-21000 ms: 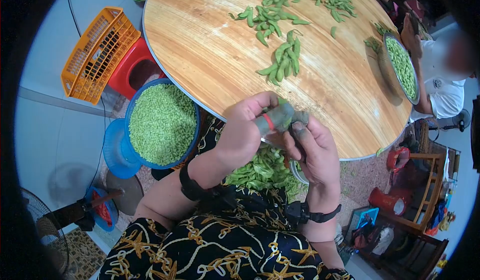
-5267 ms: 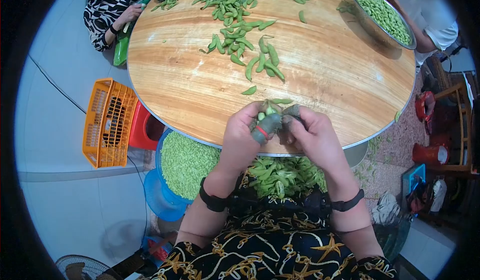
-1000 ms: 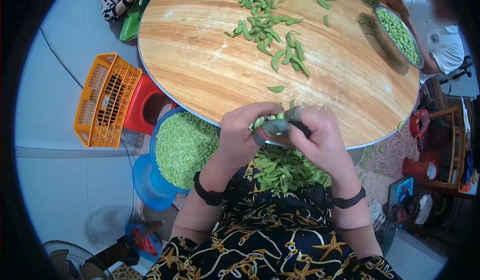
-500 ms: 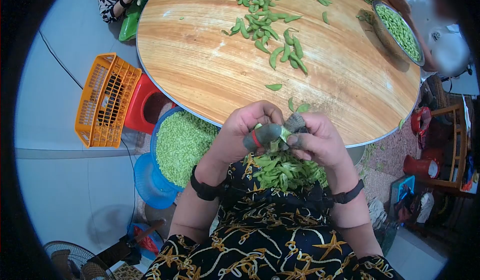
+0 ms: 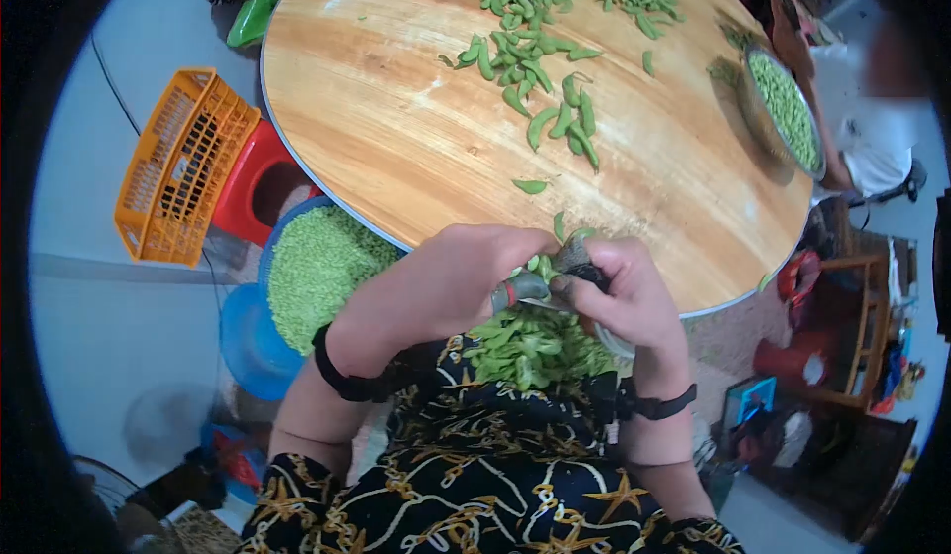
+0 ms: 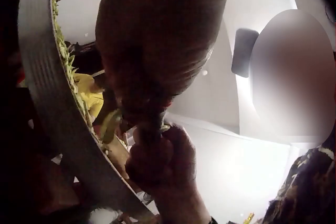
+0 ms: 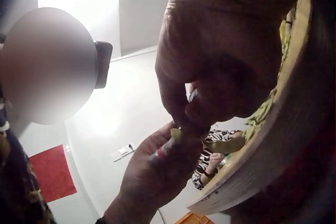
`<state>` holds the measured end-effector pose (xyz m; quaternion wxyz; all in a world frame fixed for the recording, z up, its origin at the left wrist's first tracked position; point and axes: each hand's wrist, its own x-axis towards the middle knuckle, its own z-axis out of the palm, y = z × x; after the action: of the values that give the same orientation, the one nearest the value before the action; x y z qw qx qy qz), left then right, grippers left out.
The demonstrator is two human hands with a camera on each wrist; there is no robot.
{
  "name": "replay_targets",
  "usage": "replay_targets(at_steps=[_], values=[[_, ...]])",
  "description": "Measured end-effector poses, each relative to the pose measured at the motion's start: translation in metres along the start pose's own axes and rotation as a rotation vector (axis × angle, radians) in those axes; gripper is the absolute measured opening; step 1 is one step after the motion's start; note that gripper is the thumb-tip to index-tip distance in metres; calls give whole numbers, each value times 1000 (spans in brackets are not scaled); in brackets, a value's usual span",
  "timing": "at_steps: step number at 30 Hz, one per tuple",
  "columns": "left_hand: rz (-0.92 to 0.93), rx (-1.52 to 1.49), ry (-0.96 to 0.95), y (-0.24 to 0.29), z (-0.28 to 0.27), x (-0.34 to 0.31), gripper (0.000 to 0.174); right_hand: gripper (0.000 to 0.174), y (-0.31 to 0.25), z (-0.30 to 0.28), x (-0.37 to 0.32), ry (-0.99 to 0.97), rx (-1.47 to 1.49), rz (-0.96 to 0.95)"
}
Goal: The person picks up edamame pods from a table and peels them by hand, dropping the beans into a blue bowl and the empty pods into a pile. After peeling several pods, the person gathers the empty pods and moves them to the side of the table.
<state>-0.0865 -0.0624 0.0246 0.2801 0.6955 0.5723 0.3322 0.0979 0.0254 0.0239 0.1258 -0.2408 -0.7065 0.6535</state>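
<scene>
Both hands meet over the near edge of the round wooden table (image 5: pixel 396 158). My left hand (image 5: pixel 451 277) holds pale green edamame beans (image 5: pixel 539 265) in its curled fingers; its thumb wears a grey cover with a red band (image 5: pixel 510 293). The fingertips of my right hand (image 5: pixel 634 291), with dark covers on them, pinch at the same spot. A green edamame pod (image 7: pixel 226 145) shows beside the joined fingers in the right wrist view, and the fingers hide much of what they grip. Below them, a heap of opened pods (image 5: pixel 535 346) lies in front of my lap.
Loose pods (image 5: pixel 520 54) spread across the table, with a single pod (image 5: pixel 530 186) nearer me. A metal bowl of beans (image 5: pixel 783 108) stands at the right edge. Left of me are a blue basin of beans (image 5: pixel 322 267), a red stool (image 5: pixel 248 172) and an orange crate (image 5: pixel 178 167).
The hands have come closer together than half a second ago, and the left wrist is turned further over. An opened pod seen at the right thumb then is now mostly hidden. The head view has swung.
</scene>
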Motion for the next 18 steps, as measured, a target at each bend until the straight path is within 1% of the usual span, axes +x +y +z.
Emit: replay_targets(at_steps=[2, 4, 5, 7, 9, 10, 11, 12, 13, 14, 15, 16, 18], values=[[190, 2, 1, -10, 0, 2, 30, 7, 2, 1, 3, -2, -65, 9], [188, -2, 37, -11, 1, 0, 32, 8, 6, 4, 9, 156, -120, -12], [150, 17, 81, -14, 5, -1, 31, 8, 10, 7, 12, 182, -77, -44], [110, 36, 123, -17, 10, -4, 31, 9, 6, 4, 16, 167, -96, -16], [101, -15, 259, -19, 14, -5, 30, 10, 1, 4, 24, 161, -112, 16], [97, -17, 260, -19, 15, -5, 30, 10, -3, 7, 34, 319, -313, -103], [51, -41, 257, -20, 16, -6, 28, 10, -4, 10, 42, 476, -512, -222], [6, -61, 253, -20, 15, -6, 27, 10, -2, 12, 48, 474, -510, -220], [5, -61, 252, -21, 14, -6, 27, 11, 2, 14, 54, 446, -757, -198], [40, -74, 155, -22, 13, -5, 25, 11, 5, 15, 57, 412, -1005, -174], [76, -87, 61, -22, 12, -5, 23, 13, 5, 17, 58, 413, -1021, -187], [74, -86, 66, -21, 12, -5, 23, 13, 7, 17, 59, 409, -1023, -191], [129, -247, 54, -15, 15, -9, 17, 13, 11, 17, 55, 473, -926, -155]])
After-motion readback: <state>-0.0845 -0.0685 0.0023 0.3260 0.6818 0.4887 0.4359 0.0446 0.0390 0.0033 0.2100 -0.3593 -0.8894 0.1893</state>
